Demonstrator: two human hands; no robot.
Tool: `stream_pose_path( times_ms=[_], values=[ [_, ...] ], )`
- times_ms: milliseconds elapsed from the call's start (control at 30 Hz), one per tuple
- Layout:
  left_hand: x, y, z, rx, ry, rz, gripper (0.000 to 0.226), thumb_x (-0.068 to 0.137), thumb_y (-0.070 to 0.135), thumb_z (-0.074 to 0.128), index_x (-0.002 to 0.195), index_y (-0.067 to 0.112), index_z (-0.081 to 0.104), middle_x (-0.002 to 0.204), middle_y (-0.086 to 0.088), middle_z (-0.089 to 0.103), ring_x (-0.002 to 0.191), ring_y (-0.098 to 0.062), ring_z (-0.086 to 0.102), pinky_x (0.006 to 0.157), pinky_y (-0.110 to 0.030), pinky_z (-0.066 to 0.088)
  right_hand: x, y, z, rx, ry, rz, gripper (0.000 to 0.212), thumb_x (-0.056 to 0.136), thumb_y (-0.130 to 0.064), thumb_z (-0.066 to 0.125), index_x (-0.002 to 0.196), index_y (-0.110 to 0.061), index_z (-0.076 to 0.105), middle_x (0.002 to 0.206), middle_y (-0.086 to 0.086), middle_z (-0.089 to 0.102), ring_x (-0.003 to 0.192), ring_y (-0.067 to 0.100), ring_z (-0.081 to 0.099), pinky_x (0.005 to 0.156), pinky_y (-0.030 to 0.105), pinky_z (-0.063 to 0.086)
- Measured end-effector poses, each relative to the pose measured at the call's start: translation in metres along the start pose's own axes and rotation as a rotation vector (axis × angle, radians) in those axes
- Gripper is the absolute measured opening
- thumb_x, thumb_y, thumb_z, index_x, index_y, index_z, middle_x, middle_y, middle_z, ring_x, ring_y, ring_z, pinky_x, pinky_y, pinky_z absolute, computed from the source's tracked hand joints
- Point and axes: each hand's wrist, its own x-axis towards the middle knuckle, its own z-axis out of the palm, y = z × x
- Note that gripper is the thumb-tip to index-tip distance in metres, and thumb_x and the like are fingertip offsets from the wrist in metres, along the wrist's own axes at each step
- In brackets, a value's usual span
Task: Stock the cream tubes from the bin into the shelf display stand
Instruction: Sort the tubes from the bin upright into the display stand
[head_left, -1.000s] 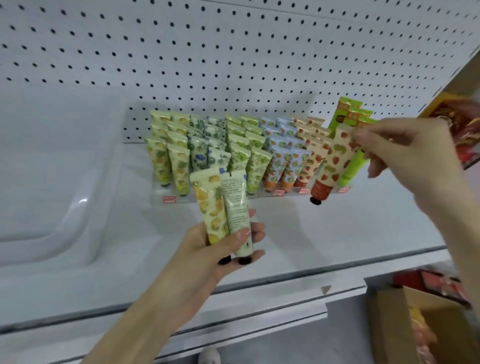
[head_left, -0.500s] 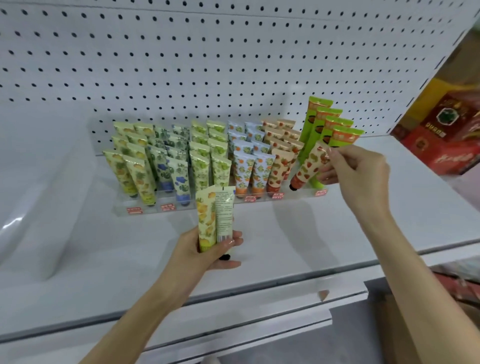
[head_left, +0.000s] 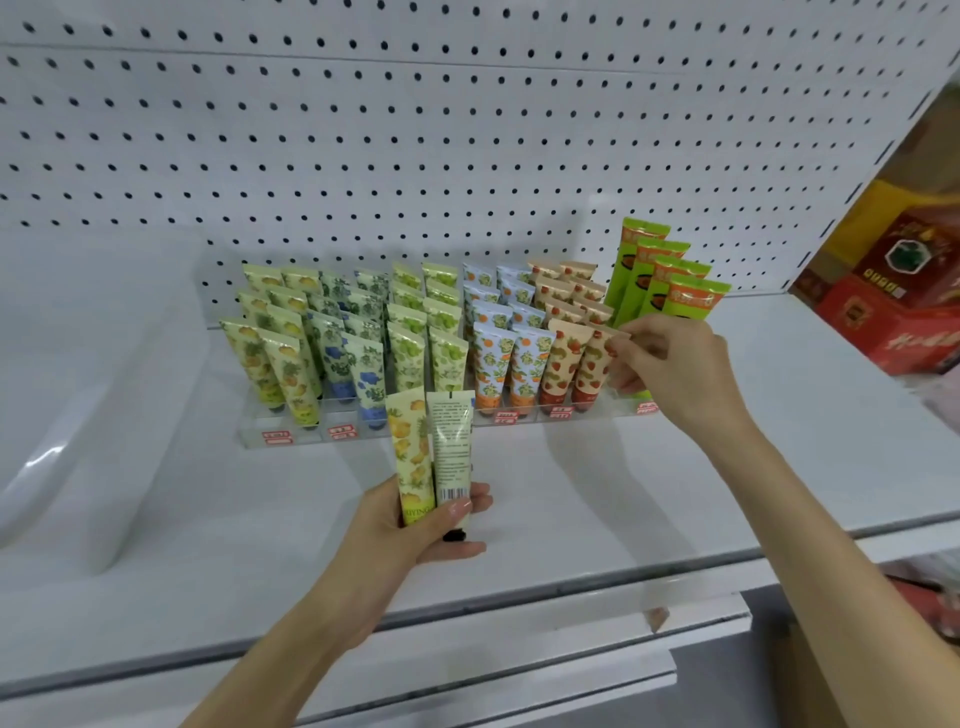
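Observation:
A clear tiered display stand (head_left: 298, 436) on the white shelf holds rows of patterned cream tubes. My left hand (head_left: 410, 525) grips two yellow-green tubes (head_left: 434, 452) upright in front of the stand, one showing its barcode side. My right hand (head_left: 675, 364) pinches the top edge of a strawberry-patterned tube (head_left: 589, 371), which stands cap-down in the front row of the stand, next to another strawberry tube (head_left: 561, 364). Taller bright green tubes (head_left: 670, 280) stand behind my right hand.
White pegboard (head_left: 415, 156) backs the shelf. A white curved bin wall (head_left: 78, 415) sits at the left. Red and yellow boxes (head_left: 893, 301) stand on the neighbouring shelf at right. The shelf front edge (head_left: 519, 587) runs below my hands.
My right hand has carried the strawberry tube down and left into the stand's front row. My left hand, still holding two tubes, has barely shifted; the camera has tilted.

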Motion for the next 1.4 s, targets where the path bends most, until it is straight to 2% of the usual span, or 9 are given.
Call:
stream_pose_path(
  times_ms=[100,267,433,767,900,1033,1133,1300,1400],
  values=[
    [-0.001,0.000,-0.001,-0.008,-0.012,0.002,0.030,0.085,0.005,0.060,0.115,0.008,0.062,0.103,-0.010,0.073,0.100,-0.019,0.069,0.068,-0.029,0.058,0.002,0.000,0.000,-0.032,-0.026,0.013,0.008,0.092,-0.008,0.060,0.095,-0.015,0.061,0.070,0.004,0.069,0.053,0.008,0.065,0.056,0.022,0.058],
    [-0.001,0.001,0.000,-0.023,-0.010,-0.002,0.029,0.085,0.005,0.061,0.114,0.009,0.063,0.103,-0.009,0.074,0.099,-0.019,0.070,0.067,-0.029,0.058,0.003,0.001,0.000,-0.061,-0.041,0.009,0.008,0.092,-0.007,0.058,0.098,-0.013,0.060,0.073,0.006,0.069,0.051,0.008,0.065,0.047,0.014,0.051],
    [-0.002,0.002,0.001,-0.048,-0.008,-0.001,0.029,0.082,0.006,0.062,0.112,0.008,0.064,0.101,-0.009,0.074,0.098,-0.019,0.070,0.067,-0.031,0.058,0.003,0.002,-0.001,-0.112,-0.045,-0.006,0.013,0.093,-0.009,0.057,0.105,-0.012,0.062,0.072,0.004,0.069,0.049,0.007,0.064,0.048,0.016,0.053],
    [-0.006,0.007,-0.006,-0.180,-0.022,-0.019,0.032,0.084,0.003,0.060,0.116,0.009,0.061,0.105,-0.011,0.073,0.102,-0.020,0.069,0.070,-0.029,0.057,-0.030,-0.021,-0.011,-0.021,0.091,-0.118,0.014,0.091,-0.009,0.060,0.100,-0.018,0.066,0.057,-0.002,0.064,0.044,0.009,0.058,0.045,0.017,0.047],
    [-0.010,0.012,-0.011,-0.243,-0.036,-0.057,0.036,0.073,0.007,0.065,0.110,0.008,0.065,0.102,-0.014,0.073,0.096,-0.018,0.070,0.065,-0.027,0.056,-0.061,-0.053,0.017,0.214,-0.133,-0.032,0.011,0.089,-0.008,0.062,0.088,-0.016,0.070,0.051,0.003,0.061,0.036,0.012,0.048,0.038,0.020,0.040],
    [-0.023,0.012,-0.022,-0.232,-0.078,-0.095,0.032,0.065,0.008,0.072,0.097,0.010,0.073,0.095,-0.016,0.073,0.086,-0.018,0.070,0.061,-0.027,0.056,-0.086,-0.072,0.061,0.284,-0.424,0.106,0.012,0.089,-0.025,0.062,0.097,-0.017,0.066,0.050,0.005,0.056,0.036,0.012,0.041,0.039,0.021,0.033],
    [-0.030,0.016,-0.034,-0.169,-0.088,-0.086,0.031,0.062,0.012,0.075,0.092,0.013,0.077,0.094,-0.017,0.072,0.085,-0.021,0.068,0.063,-0.029,0.057,-0.099,-0.085,0.085,0.394,-0.477,0.202,0.018,0.088,-0.029,0.062,0.095,-0.014,0.066,0.047,0.003,0.049,0.037,0.011,0.037,0.040,0.021,0.030],
    [-0.040,0.024,-0.054,-0.231,-0.150,-0.128,0.039,0.073,0.017,0.067,0.109,0.003,0.067,0.103,-0.016,0.072,0.099,-0.022,0.069,0.071,-0.031,0.057,-0.107,-0.106,0.100,0.458,-0.453,0.278,0.022,0.087,-0.027,0.063,0.092,-0.006,0.066,0.042,0.001,0.048,0.035,0.010,0.039,0.037,0.019,0.032],
    [-0.044,0.027,-0.067,-0.294,-0.200,-0.174,0.034,0.078,0.015,0.063,0.109,0.002,0.066,0.104,-0.019,0.071,0.099,-0.025,0.069,0.071,-0.031,0.057,-0.110,-0.115,0.100,0.484,-0.469,0.284,0.036,0.073,-0.037,0.064,0.088,-0.003,0.066,0.043,0.001,0.048,0.036,0.011,0.039,0.039,0.020,0.034]
  ],
)
